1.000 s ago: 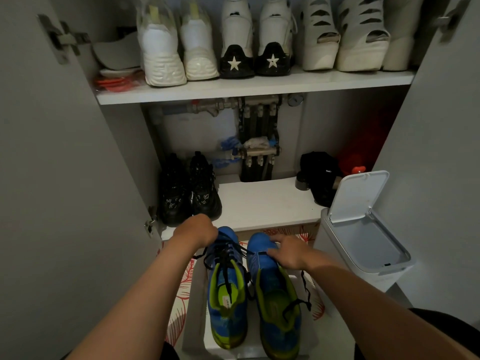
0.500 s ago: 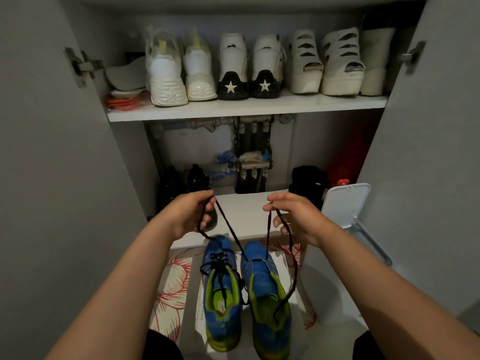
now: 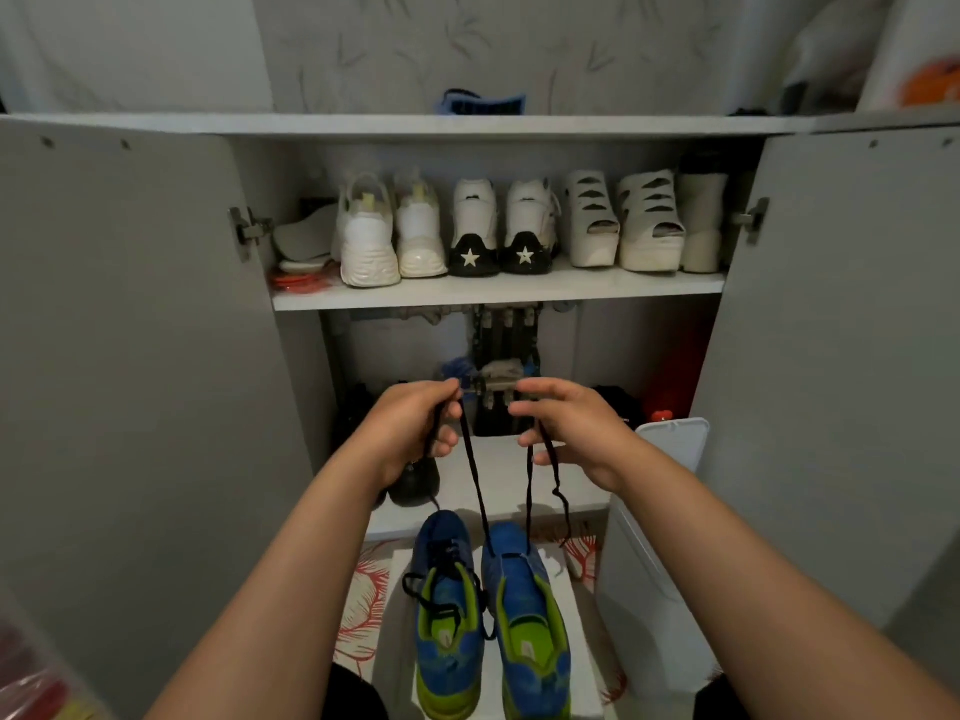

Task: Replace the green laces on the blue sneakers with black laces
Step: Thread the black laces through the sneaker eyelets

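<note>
Both bare forearms reach forward from the lower corners of the view. The hands are raised level with each other, close together but apart. The left hand (image 3: 410, 428) curls its fingers (image 3: 448, 440) round one strand of black lace (image 3: 471, 470). The right hand (image 3: 571, 431) pinches another strand, its other fingers loosely bent.

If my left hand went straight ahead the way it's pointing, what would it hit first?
Probably the pipework at the back of the cabinet; your left hand, gripping the black lace, aims into that lower compartment. Depth is unclear.
</note>
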`<state>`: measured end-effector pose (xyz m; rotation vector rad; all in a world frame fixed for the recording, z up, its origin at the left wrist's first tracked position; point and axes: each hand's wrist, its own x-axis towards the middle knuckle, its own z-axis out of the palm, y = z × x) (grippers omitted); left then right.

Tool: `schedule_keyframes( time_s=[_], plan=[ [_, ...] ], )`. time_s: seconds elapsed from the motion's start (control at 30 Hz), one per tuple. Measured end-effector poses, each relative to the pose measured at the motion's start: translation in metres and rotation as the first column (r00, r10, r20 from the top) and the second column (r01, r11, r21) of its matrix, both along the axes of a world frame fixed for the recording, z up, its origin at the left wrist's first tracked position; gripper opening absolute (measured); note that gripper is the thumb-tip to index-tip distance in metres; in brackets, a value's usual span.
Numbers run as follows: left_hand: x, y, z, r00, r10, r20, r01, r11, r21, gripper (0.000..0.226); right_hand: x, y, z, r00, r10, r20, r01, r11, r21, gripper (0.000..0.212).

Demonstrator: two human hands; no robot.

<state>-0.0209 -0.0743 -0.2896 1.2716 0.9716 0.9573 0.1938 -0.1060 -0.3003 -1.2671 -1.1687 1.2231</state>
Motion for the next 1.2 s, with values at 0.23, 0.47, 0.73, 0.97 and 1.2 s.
schedule_keyframes(
  time_s=[0.23, 0.47, 0.73, 0.97, 1.2],
  plan=[
    [0.008, -0.005, 0.048, 0.996, 0.018, -0.083, -0.018, 1.000, 0.000, 0.019, 0.001, -0.006, 0.059, 0.995, 0.074, -0.066, -0.074, 0.997, -0.007, 0.028],
    [0.016, 0.009, 0.122, 0.959, 0.042, -0.281, -0.033, 0.999, 0.037, 0.029, -0.005, 0.003, 0.127, 0.982, 0.121, -0.147, -0.117, 0.992, 0.039, 0.031],
    [0.027, 0.019, 0.160, 0.959, 0.083, -0.272, -0.054, 0.992, 0.113, 0.028, -0.003, 0.026, 0.159, 0.994, 0.105, 0.003, -0.105, 0.990, 0.089, 0.034],
    [0.033, 0.027, 0.161, 0.999, 0.029, 0.044, -0.034, 0.993, 0.114, 0.023, -0.010, 0.037, 0.166, 0.929, -0.154, 0.337, 0.047, 0.951, 0.305, 0.021],
    [0.035, 0.030, 0.131, 0.992, 0.077, 0.101, -0.080, 0.996, 0.027, 0.026, -0.007, 0.033, 0.143, 0.985, 0.014, 0.169, -0.043, 0.985, 0.169, 0.024]
  ],
)
